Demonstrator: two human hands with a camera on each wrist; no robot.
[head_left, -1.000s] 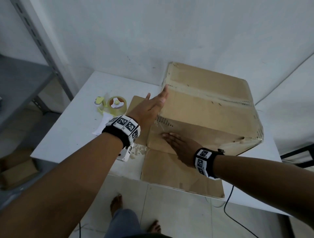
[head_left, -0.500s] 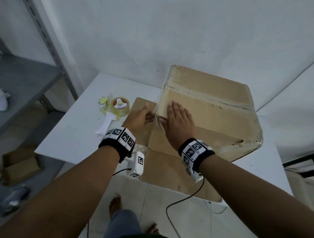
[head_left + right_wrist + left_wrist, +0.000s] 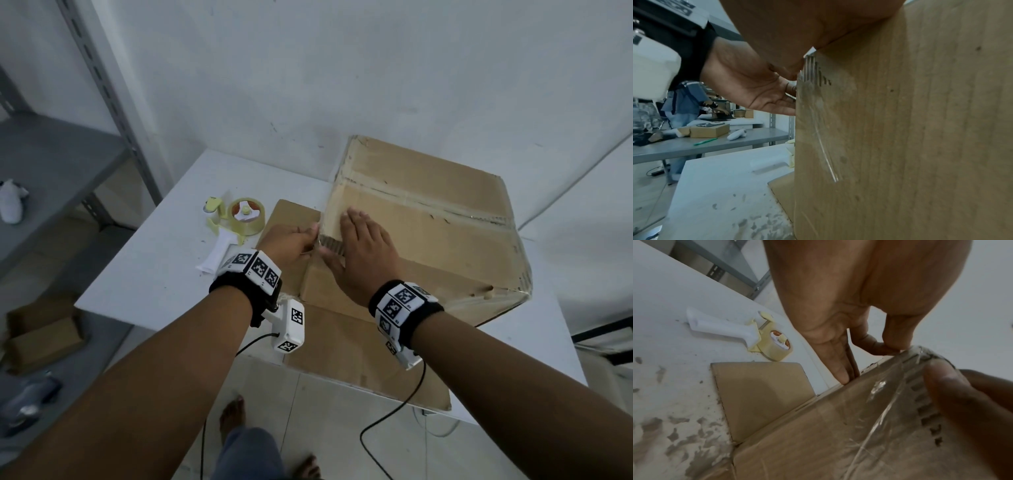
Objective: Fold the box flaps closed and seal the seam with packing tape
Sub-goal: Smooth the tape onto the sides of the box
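A large cardboard box (image 3: 421,233) stands on the white bench (image 3: 164,274), toward its right side, with its flaps folded shut and a strip of clear tape (image 3: 445,209) running along the top seam. More clear tape (image 3: 885,395) wraps over the near left corner and down the side.

The right hand (image 3: 363,253) lies flat on the box top at that corner, fingers straight and close together, palm pressing down on the cardboard. The left hand (image 3: 291,243) is at the left side of the same corner, right beside the right hand; from the left wrist view its fingers (image 3: 840,366) point down against the box wall, with the thumb (image 3: 898,335) bent onto the taped edge. Whether it pinches the tape or only presses it, I cannot tell.

A flat sheet of cardboard (image 3: 291,219) lies under the box. The tape dispenser (image 3: 236,222) with its white handle rests on the bench just left of that sheet, apart from both hands.
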